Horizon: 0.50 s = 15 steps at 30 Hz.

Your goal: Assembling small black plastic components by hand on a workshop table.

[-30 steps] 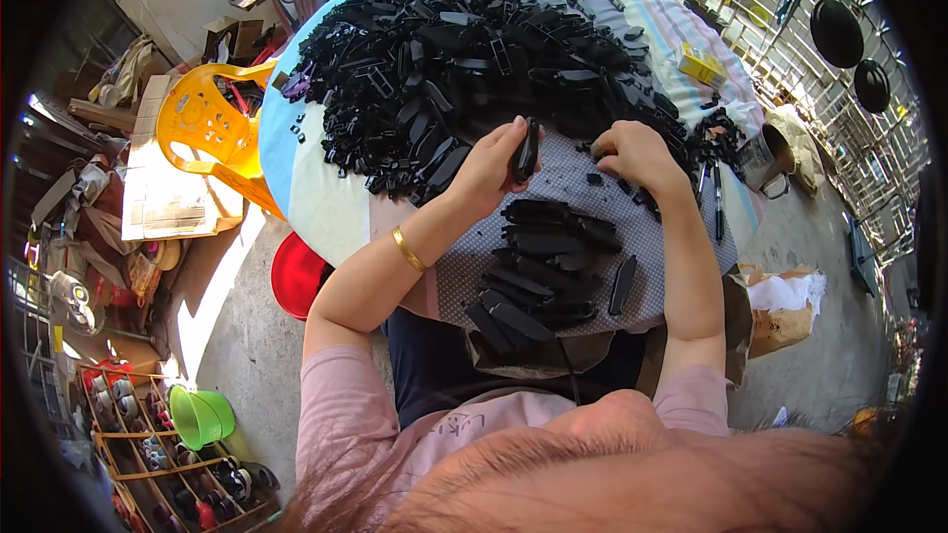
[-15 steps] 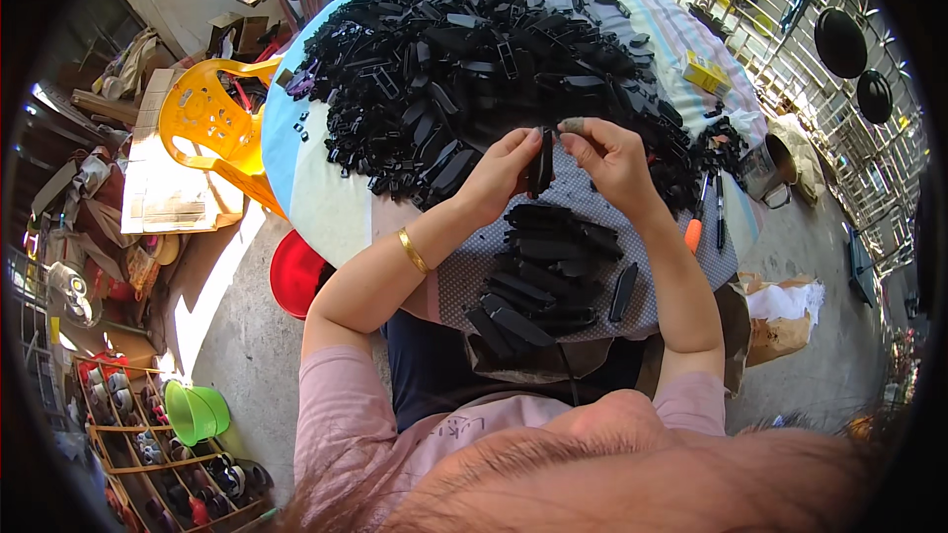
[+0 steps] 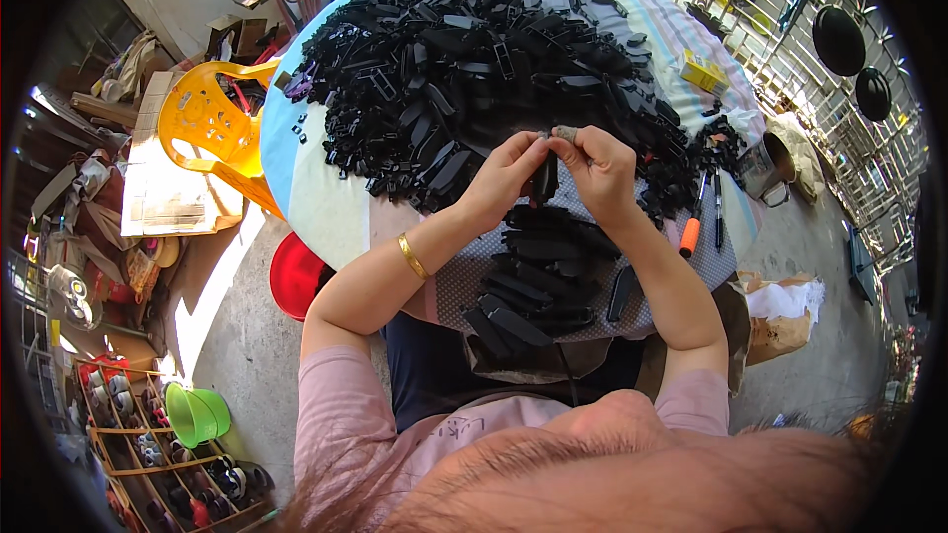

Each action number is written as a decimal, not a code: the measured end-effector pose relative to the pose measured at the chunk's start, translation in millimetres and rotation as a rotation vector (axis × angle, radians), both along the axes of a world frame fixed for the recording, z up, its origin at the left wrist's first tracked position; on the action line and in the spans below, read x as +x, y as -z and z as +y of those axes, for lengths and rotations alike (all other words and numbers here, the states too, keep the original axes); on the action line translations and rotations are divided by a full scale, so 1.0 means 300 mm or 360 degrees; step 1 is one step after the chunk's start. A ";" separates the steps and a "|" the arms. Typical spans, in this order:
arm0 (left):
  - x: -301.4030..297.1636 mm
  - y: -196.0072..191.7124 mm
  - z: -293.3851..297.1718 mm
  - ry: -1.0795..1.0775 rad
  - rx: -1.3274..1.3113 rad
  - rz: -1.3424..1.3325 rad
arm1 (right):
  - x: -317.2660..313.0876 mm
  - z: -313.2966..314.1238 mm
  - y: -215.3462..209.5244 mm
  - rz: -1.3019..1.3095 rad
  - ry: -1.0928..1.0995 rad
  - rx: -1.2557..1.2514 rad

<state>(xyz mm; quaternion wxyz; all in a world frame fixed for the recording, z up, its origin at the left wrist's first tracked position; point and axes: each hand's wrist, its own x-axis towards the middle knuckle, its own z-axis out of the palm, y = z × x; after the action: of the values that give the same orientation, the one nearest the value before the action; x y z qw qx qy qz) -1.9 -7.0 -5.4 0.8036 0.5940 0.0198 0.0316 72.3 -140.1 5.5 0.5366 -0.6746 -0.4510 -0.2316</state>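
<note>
Between both hands, above the table's near side, is a long black plastic part (image 3: pixel 544 184). My left hand (image 3: pixel 506 178) is closed round it, thumb and fingers near its far end. My right hand (image 3: pixel 599 166) pinches at that same far end, with a grey covering on one fingertip; the two hands touch there. Whether a smaller piece is in the right pinch is hidden. Just below lies a stack of similar black parts (image 3: pixel 538 276), and one lone part (image 3: pixel 621 293) sits to its right. Beyond the hands spreads a big heap of loose black plastic pieces (image 3: pixel 464 69).
The round table (image 3: pixel 351 222) has a patterned cloth. At its right are an orange-handled screwdriver (image 3: pixel 690 235), a black pen (image 3: pixel 719 212), a yellow box (image 3: pixel 703 72) and a metal mug (image 3: pixel 767 168). A yellow chair (image 3: pixel 212 123) and red basin (image 3: pixel 294 276) stand left.
My right hand has come inward, and its fingers now meet my left hand at the part's far end. My left hand has barely moved.
</note>
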 end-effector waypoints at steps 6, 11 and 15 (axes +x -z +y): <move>0.009 0.030 0.029 -0.0105 -0.0124 -0.0104 | -0.001 0.014 -0.018 -0.0295 -0.0167 -0.0222; -0.006 -0.001 -0.014 -0.0303 0.0203 -0.0177 | -0.036 0.002 -0.031 -0.0587 0.0092 -0.0443; -0.026 -0.010 -0.023 -0.0453 0.0449 -0.0091 | -0.058 0.007 -0.022 -0.0766 0.0494 -0.0758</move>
<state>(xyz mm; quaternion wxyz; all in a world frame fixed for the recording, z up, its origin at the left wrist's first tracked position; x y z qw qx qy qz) -9.7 -13.9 -2.5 0.7001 0.6908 0.0762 0.1640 54.9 -138.0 12.1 0.2017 -0.7671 -0.4977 -0.3508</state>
